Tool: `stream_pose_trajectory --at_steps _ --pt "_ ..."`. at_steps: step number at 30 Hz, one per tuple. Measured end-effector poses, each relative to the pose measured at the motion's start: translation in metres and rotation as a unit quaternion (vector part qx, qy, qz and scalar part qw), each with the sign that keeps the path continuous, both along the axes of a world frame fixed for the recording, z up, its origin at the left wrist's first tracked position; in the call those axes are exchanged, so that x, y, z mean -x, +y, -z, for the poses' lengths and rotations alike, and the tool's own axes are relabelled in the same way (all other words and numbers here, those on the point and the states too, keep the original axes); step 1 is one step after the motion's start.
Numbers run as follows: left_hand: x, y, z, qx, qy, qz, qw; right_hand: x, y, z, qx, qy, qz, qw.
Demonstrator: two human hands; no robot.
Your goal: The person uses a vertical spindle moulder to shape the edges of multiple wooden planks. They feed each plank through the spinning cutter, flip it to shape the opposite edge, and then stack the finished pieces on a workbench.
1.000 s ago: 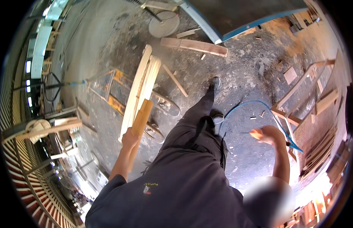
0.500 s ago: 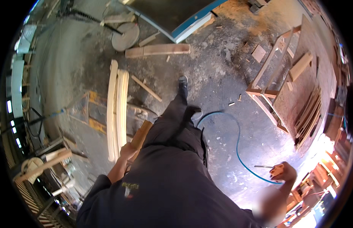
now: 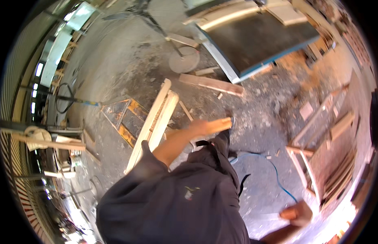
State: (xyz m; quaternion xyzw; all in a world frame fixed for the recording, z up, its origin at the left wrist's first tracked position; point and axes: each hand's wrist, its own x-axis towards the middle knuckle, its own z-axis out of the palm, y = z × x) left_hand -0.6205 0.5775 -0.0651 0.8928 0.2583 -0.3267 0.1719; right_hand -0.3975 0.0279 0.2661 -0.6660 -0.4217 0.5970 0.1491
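My left hand is wrapped round one end of a short wooden block, which points forward and right above my legs. The hand itself is somewhat blurred. Off to the lower right, my right hand is closed on an orange air blow gun; its thin nozzle is only a faint smear. A blue hose curves over the floor from beside my legs toward that hand. Pale long planks lie just beyond my left forearm.
Ahead stands a dark-topped machine table with a blue edge and boards on it. A reddish beam lies before it, near a round base. At right is a wooden bench bearing strips; a yellow metal frame lies left.
My left hand has swung the wooden block from my left side to in front of me. My right hand, with the blow gun, has moved slightly lower. The view has turned left.
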Motion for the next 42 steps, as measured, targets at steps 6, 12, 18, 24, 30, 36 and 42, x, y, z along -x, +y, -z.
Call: stream_pose_trajectory --at_steps 6,12,18,24,30,36,42 --pt "0.039 -0.008 0.003 -0.013 -0.007 -0.053 0.998 -0.031 -0.083 -0.058 0.239 -0.056 0.127 0.961" --pt "0.096 -0.002 -0.011 0.027 0.009 -0.151 0.988 -0.002 -0.123 -0.077 0.233 -0.073 0.257 0.935" --pt "0.084 -0.023 -0.044 0.003 -0.058 -0.085 0.995 0.031 -0.086 0.034 0.068 -0.251 0.36 0.896" --pt "-0.007 -0.049 -0.07 0.22 -0.224 -0.039 0.949 0.019 0.096 0.11 -0.093 -0.375 0.354 0.851" --pt "-0.155 -0.094 -0.068 0.088 -0.161 -0.002 0.983 -0.074 0.162 0.101 -0.18 -0.471 0.417 0.756" --pt "-0.281 -0.117 -0.089 0.147 -0.279 0.005 0.949 -0.088 0.047 0.12 0.011 -0.412 0.609 0.678" --pt "-0.399 -0.144 -0.1 0.211 -0.324 0.073 0.919 -0.007 -0.031 0.085 0.162 -0.259 0.705 0.64"
